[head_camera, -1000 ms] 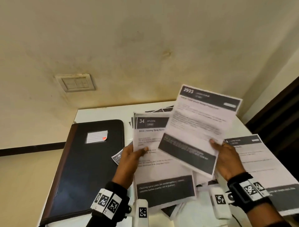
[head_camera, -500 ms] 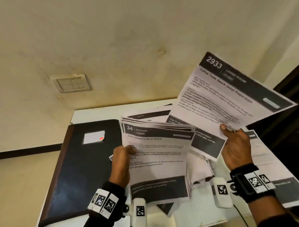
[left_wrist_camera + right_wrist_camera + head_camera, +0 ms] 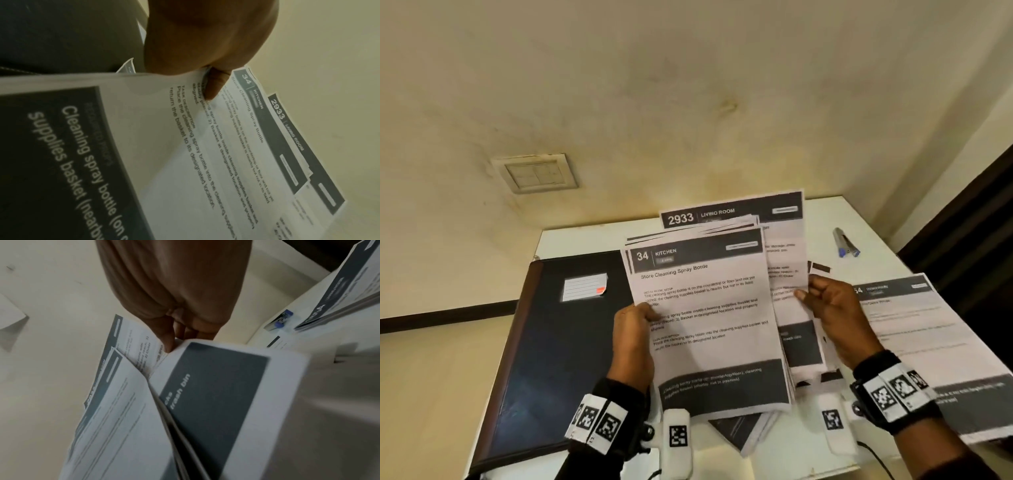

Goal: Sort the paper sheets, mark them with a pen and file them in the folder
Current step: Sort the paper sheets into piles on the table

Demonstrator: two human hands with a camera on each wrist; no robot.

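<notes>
Head view: top sheet [image 3: 709,308] reads "34 KITCHEN".

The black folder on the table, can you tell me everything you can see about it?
The folder is black with a brown spine along its left edge and looks like leather. It lies flat and closed on the white table, left of the paper stack. A small lined white label with an orange spot sits near its top. Neither hand touches it.
</notes>
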